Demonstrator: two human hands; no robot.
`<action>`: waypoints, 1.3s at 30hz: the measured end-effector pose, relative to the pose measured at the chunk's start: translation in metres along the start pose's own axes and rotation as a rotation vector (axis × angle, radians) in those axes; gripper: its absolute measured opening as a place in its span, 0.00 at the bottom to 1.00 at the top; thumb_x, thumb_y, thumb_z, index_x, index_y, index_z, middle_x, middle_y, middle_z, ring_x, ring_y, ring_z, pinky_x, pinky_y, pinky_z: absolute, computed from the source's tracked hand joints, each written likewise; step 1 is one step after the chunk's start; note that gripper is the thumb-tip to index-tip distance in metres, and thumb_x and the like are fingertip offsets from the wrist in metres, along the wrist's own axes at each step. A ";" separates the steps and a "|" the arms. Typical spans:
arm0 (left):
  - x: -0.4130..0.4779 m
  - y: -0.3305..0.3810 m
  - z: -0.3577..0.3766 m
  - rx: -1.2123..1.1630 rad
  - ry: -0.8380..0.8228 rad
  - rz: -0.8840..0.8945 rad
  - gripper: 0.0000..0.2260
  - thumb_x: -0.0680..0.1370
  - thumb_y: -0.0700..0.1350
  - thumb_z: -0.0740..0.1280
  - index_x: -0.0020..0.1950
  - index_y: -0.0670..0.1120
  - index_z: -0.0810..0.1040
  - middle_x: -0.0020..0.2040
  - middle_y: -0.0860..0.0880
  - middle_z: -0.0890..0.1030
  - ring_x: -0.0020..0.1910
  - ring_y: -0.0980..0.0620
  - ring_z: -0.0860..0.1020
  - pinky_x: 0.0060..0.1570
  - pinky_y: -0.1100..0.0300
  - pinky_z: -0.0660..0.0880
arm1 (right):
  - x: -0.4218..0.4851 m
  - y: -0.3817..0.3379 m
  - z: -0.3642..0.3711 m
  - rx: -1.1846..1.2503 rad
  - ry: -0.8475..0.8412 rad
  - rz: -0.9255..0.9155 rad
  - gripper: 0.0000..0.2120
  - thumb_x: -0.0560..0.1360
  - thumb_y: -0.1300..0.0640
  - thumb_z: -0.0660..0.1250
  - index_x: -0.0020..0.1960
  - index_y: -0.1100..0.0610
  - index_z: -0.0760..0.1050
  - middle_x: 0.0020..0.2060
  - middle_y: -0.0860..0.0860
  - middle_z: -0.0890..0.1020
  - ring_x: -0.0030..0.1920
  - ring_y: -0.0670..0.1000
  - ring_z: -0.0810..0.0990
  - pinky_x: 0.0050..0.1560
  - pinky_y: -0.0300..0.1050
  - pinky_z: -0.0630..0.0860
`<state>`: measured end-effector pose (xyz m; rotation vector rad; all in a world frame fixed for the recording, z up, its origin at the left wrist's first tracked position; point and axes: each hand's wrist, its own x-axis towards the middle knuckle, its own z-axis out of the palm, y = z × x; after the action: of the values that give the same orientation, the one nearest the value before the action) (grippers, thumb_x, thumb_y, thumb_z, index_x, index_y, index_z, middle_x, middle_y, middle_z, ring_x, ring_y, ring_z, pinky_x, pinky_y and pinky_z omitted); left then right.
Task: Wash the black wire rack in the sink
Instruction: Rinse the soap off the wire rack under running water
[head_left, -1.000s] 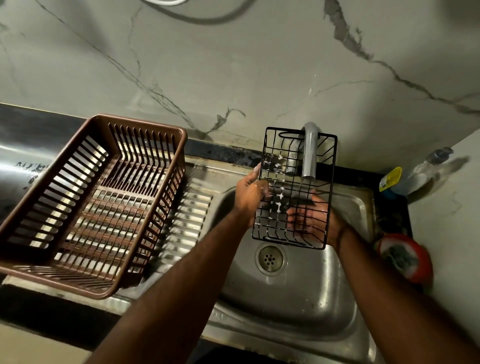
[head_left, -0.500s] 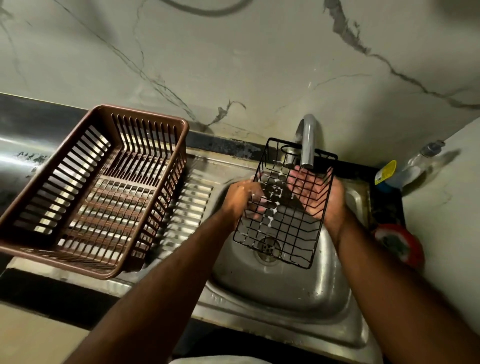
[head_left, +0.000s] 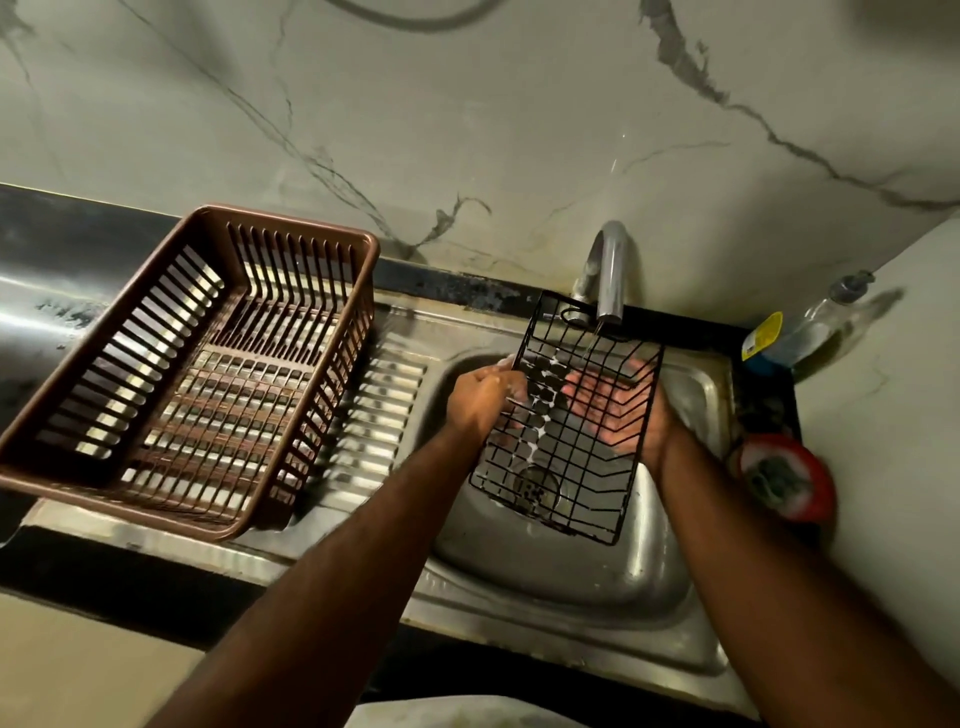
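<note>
The black wire rack (head_left: 569, 415) is held tilted over the sink (head_left: 571, 587). Its long axis runs from the faucet (head_left: 610, 275) at the far end down toward the person, the near end low above the drain (head_left: 535, 486). The left hand (head_left: 480, 400) has its fingers curled round the rack's left edge. The right hand (head_left: 621, 410) lies beneath, fingers spread flat against the wires.

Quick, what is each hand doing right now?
Left hand: grips the left edge of the black wire rack.
Right hand: open, spread flat behind the rack.
</note>
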<state>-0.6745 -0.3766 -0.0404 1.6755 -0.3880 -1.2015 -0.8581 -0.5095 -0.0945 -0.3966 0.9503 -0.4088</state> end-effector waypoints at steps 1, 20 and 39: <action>0.000 0.000 0.001 -0.005 0.007 0.000 0.09 0.76 0.36 0.64 0.49 0.43 0.84 0.65 0.50 0.81 0.46 0.56 0.80 0.37 0.63 0.77 | -0.002 0.003 -0.001 0.015 0.006 -0.006 0.37 0.79 0.33 0.51 0.51 0.63 0.86 0.53 0.58 0.85 0.53 0.57 0.86 0.52 0.51 0.83; -0.008 0.012 0.010 -0.310 0.159 0.135 0.24 0.80 0.34 0.64 0.75 0.49 0.71 0.58 0.44 0.82 0.46 0.51 0.83 0.40 0.56 0.82 | -0.023 0.013 0.012 -0.327 0.085 -0.043 0.33 0.82 0.35 0.50 0.65 0.60 0.78 0.55 0.59 0.85 0.51 0.58 0.86 0.50 0.51 0.80; -0.019 -0.002 0.009 -0.249 0.452 0.189 0.34 0.71 0.46 0.68 0.77 0.46 0.64 0.67 0.40 0.71 0.59 0.43 0.79 0.55 0.46 0.82 | 0.005 0.034 0.022 -0.304 0.176 -0.273 0.17 0.83 0.47 0.60 0.56 0.58 0.80 0.51 0.56 0.85 0.51 0.55 0.84 0.47 0.47 0.79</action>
<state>-0.6914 -0.3669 -0.0318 1.5940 -0.1063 -0.6745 -0.8315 -0.4799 -0.1033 -0.7827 1.1384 -0.5553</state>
